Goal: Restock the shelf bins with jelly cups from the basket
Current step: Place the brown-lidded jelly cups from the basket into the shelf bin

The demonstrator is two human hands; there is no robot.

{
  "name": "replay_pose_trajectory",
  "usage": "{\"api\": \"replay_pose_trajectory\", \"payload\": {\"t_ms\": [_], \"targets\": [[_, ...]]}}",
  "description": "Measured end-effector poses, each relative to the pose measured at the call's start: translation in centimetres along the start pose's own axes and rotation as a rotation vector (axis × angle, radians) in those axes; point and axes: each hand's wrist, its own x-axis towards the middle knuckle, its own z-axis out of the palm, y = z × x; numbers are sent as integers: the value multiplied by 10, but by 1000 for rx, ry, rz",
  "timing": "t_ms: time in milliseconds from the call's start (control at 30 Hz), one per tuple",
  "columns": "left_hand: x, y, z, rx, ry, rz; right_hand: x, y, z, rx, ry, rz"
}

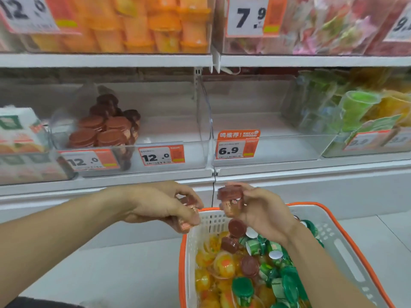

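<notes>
A white basket with an orange rim [347, 238] stands at the lower right, filled with brown-lidded, green-lidded and yellow jelly cups [249, 265]. My left hand [160, 203] grips a brown-lidded jelly cup [188, 213] just left of the basket's near corner. Above the basket's far edge, my right hand [264, 210] holds another brown-lidded jelly cup [230, 200]. On the shelf above, a clear bin [169, 130] holds several brown-lidded cups [104, 127] stacked at its left side.
A clear bin [266, 143] tagged 6.9 sits right of the brown-cup bin with nothing visible inside. Bins of green and yellow cups [364, 112] are at the far right, boxed cups [20, 132] at the far left. Orange cups [142, 25] and pink packets fill the upper shelf.
</notes>
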Motion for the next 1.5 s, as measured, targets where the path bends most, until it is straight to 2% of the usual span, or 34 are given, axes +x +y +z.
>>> {"api": "replay_pose_trajectory", "payload": {"t_ms": [100, 300, 400, 567, 733, 967, 1167, 1333, 1500], "targets": [[-28, -8, -17, -94, 146, 92, 6, -9, 45, -39, -97, -64], [-56, -33, -47, -312, 382, 176, 34, -35, 132, -395, -81, -249], [-62, -47, -59, -277, 525, 196, 68, -48, 172, -539, 14, -291], [-68, -62, -71, -278, 705, 190, 150, -57, 217, -542, 241, -349], [-68, -70, -84, -219, 769, 285, 225, -59, 238, -592, 372, -295], [-62, -74, -97, -169, 794, 334, 294, -54, 242, -925, 300, -97], [-58, -76, -100, -129, 763, 348, 303, -50, 245, -1029, 253, -24], [-58, -79, -100, -119, 742, 346, 312, -46, 248, -943, 278, -66], [-56, -76, -99, -103, 737, 343, 319, -43, 246, -1014, 334, -99]]}}
